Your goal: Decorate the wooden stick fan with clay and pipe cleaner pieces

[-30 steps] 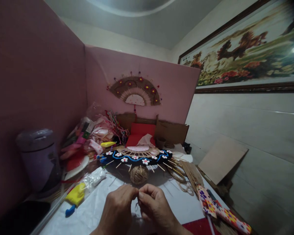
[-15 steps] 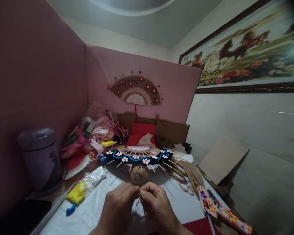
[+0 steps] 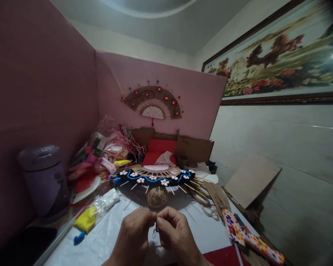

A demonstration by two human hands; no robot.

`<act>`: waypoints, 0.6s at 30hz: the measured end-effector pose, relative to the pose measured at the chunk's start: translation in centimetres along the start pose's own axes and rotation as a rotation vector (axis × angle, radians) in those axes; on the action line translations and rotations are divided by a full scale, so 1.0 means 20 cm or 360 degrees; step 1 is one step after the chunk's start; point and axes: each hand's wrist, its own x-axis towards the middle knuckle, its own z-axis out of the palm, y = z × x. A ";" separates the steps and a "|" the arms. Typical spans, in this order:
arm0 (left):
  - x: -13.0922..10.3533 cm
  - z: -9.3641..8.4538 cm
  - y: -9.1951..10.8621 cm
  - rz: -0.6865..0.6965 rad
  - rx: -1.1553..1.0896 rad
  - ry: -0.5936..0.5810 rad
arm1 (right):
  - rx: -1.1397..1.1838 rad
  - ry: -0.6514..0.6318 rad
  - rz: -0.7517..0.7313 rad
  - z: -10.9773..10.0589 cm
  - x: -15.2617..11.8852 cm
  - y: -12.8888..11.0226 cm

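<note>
My left hand [image 3: 135, 231] and my right hand [image 3: 174, 229] meet fingertip to fingertip, both closed in a pinch, low over the white table cover. A thin strand [image 3: 154, 232] dangles between them from the right fingertips; what the left fingers grip is hidden. Just beyond the hands sits a ball of twine [image 3: 157, 197]. Behind and above it a decorated fan [image 3: 152, 181] leans, with a black band, a wavy blue line, white flowers and sticks poking out along its edge.
Yellow clay [image 3: 86, 218] and a blue lump [image 3: 79, 238] lie left, near a lidded purple container [image 3: 44, 181]. A flower-patterned glue gun [image 3: 252, 236] is at right, beside bundled sticks [image 3: 218, 195]. Another fan [image 3: 154, 101] hangs on the pink panel [image 3: 113, 74].
Both hands stay pinched together, with only a slight shift of the fingers. The whole view has moved a little.
</note>
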 end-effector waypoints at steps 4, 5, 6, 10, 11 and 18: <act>0.01 -0.01 0.01 0.0018 -0.0015 0.0032 | -0.0012 -0.0016 -0.0005 0.00 0.00 0.01; 0.01 -0.01 0.01 0.0013 -0.0020 0.0034 | -0.0026 -0.0021 -0.0016 0.00 0.00 0.01; 0.01 -0.01 0.01 0.0010 -0.0022 0.0032 | -0.0044 -0.0026 -0.0033 0.00 0.00 0.01; -0.01 -0.01 0.01 0.0004 -0.0034 0.0007 | -0.0141 -0.0039 -0.0133 -0.01 0.01 0.02; -0.01 -0.01 0.00 -0.0001 -0.0050 -0.0002 | -0.0161 -0.0032 -0.0145 -0.01 0.01 0.02; 0.00 -0.01 -0.02 -0.0327 -0.0340 -0.0017 | -0.0224 0.0023 -0.0173 -0.02 0.01 0.01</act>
